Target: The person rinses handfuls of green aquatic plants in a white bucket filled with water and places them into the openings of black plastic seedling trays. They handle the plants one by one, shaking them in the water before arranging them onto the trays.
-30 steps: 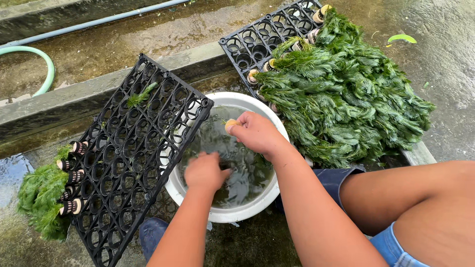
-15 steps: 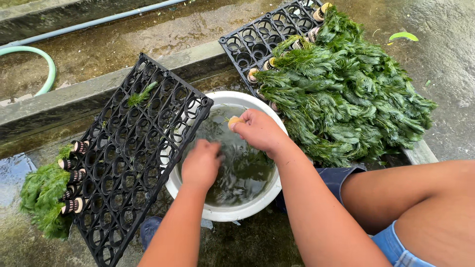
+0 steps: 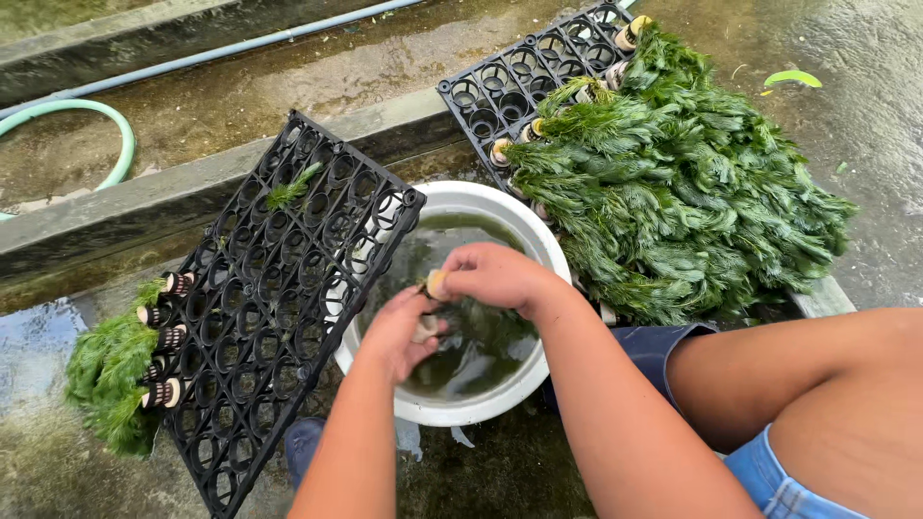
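Note:
A white bowl [image 3: 524, 235] of greenish water sits between two black grid trays. Both my hands are over it. My right hand [image 3: 495, 277] pinches a small tan plug with a plant stem at its fingertips. My left hand [image 3: 399, 330] is curled just below, fingers closed on another pale plug at the water's surface. The two hands touch at the plug. Green plant stems lie dark in the water under them.
The left black tray [image 3: 279, 308] leans on the bowl's rim, with a few rooted green plants [image 3: 111, 370] at its lower left edge. The right tray [image 3: 510, 86] holds a big heap of feathery green plants [image 3: 673, 183]. A green hose [image 3: 115, 135] and a concrete curb [image 3: 135, 207] lie behind. My knees are at right.
My left hand has lifted from the water and moved right to meet my right hand. My right hand has come down and toward me over the bowl's middle.

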